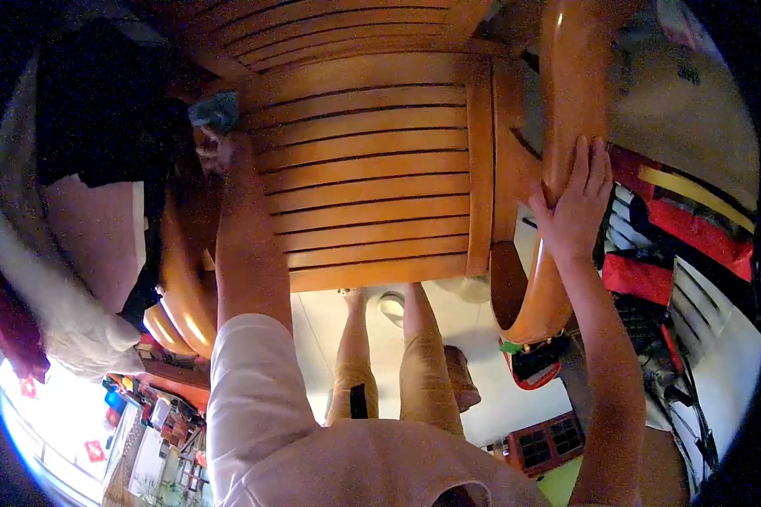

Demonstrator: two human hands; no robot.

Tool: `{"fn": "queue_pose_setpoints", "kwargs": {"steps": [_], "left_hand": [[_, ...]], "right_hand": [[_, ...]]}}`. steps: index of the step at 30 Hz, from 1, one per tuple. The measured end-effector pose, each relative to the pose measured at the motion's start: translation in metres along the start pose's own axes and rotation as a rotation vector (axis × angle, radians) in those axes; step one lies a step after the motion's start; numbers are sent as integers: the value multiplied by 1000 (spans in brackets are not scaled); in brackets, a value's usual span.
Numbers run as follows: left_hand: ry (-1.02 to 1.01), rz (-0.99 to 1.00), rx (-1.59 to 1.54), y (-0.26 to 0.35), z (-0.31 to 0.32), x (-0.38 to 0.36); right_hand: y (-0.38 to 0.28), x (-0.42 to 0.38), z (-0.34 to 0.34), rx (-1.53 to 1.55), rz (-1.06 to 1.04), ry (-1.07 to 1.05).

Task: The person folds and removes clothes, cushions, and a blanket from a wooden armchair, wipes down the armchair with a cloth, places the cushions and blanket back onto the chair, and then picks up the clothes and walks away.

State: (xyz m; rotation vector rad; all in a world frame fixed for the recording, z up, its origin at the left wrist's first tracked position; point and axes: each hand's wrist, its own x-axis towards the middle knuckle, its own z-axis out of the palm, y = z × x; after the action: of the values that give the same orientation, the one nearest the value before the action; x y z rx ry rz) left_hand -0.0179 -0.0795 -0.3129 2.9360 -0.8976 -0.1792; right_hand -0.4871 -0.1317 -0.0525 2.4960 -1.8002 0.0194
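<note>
A wooden slatted chair [359, 160] fills the upper middle of the head view, its seat facing me. My left hand [214, 150], closed and partly in shadow, has a grey-blue cloth [216, 110] in its grip at the left side of the chair. My right hand [573, 207] lies on the smooth, rounded right armrest [558, 110], with fingers stretched along it and the thumb apart. The curved left armrest [182, 287] is partly hidden behind my left arm.
Dark clothing [101, 101] and a pale fabric [76, 296] hang at the left. On the right are red bags [638, 275] and cords on a white slatted surface. Below the chair are my legs on a pale floor [313, 338], a slipper [391, 307] and a brown stool-like object [461, 380].
</note>
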Motion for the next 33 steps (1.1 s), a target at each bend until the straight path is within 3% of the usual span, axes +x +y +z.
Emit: {"fn": "queue_pose_setpoints", "kwargs": {"steps": [3,5,6,7,8,10,13,16,17,20,21,23,24,25,27,29,30,31,33], "left_hand": [[182,187,-229,56,8,-20],[137,429,-420,123,21,-70],[85,588,-360,162,34,-111],[113,740,2,198,47,-157],[-319,862,-35,226,3,-188],[-314,1108,-164,229,-14,-245],[-186,1120,-178,198,-4,-271],[-178,828,-249,117,-26,-216],[-169,618,-375,80,-27,-195],[-174,348,133,-62,-27,-163],[-200,250,176,-99,-34,-162],[192,367,132,-143,-64,-176],[191,357,143,-165,-61,-176],[103,70,265,-190,-49,-177],[0,-213,379,-202,-40,-174],[-48,-536,-75,-180,-49,-147],[-70,-625,-80,-167,-50,-136],[-70,-623,-76,-170,-33,-136],[164,-371,-101,-177,2,-149]], "right_hand": [[-1,0,-2,45,8,-11],[-1,-1,-2,23,3,-3],[-2,-1,-4,18,3,-6],[-3,1,-5,12,-43,13],[-4,0,-6,6,-87,31],[-4,-2,-6,1,-39,-2],[-4,-2,-5,36,19,-12],[-5,-2,-4,81,21,17],[-5,-3,-4,81,21,22],[-6,-4,-4,56,34,15],[-5,-4,-2,14,48,10],[-1,-6,7,-7,7,36],[-1,-7,8,4,-3,61],[0,-7,7,8,-12,86],[2,-9,4,-2,-13,71],[2,-7,7,32,-29,92],[2,-8,8,34,-28,90],[3,-8,8,16,-22,92],[3,-10,7,1,-11,98]]}}
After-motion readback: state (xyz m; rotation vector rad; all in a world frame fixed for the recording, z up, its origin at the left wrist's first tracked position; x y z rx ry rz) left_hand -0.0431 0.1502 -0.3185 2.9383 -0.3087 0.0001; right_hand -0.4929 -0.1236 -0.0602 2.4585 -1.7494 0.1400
